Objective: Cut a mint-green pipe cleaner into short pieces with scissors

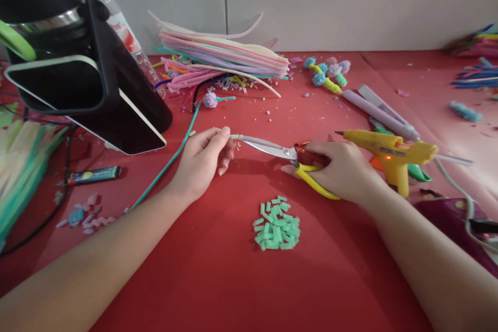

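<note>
My left hand (pixel 204 158) pinches the end of a long green strip (pixel 171 161) that trails back toward the left over the red table (pixel 218 280). My right hand (pixel 342 171) grips scissors (pixel 272 149) with yellow and red handles. Their silver blades point left and meet the tip of the strip at my left fingertips. A small heap of short green cut pieces (pixel 277 230) lies on the table in front of both hands.
A yellow glue gun (pixel 392 155) stands just right of my right hand, its cord running right. A black phone stand with a tablet (pixel 97 98) is at the left, a lighter (pixel 95 175) below it. Pastel strips (pixel 225 54) are piled at the back, pompom pieces (pixel 329 72) beside them.
</note>
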The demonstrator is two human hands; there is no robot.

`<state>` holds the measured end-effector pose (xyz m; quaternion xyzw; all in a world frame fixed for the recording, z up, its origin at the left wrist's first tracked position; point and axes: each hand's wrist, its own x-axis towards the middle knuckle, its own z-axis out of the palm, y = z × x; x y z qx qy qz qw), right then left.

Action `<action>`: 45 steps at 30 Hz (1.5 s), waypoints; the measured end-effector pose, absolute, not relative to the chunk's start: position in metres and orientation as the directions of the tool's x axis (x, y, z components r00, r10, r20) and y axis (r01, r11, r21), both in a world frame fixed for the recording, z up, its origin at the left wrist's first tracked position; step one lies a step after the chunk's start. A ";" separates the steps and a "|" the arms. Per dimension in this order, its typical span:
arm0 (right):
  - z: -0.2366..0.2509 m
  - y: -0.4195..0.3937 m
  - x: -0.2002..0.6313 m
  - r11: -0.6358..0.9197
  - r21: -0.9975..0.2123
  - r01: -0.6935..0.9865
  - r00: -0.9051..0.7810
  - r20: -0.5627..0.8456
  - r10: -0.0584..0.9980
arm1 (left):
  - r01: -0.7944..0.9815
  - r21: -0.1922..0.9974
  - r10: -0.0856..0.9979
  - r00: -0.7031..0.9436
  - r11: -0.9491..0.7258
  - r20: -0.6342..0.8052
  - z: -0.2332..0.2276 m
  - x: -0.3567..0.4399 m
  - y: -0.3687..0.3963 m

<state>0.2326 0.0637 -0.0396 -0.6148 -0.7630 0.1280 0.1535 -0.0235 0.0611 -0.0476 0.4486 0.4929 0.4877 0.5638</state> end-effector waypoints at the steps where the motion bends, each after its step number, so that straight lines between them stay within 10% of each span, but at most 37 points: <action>1: -0.040 0.064 0.233 0.209 -0.389 0.897 -0.196 0.073 0.978 | -0.111 0.986 0.992 0.037 0.124 -0.120 -0.048 -0.023 0.061; 45: -0.036 0.063 0.230 0.166 -0.407 0.898 -0.146 0.079 0.986 | -0.164 0.981 0.993 0.067 0.103 -0.093 -0.048 -0.023 0.061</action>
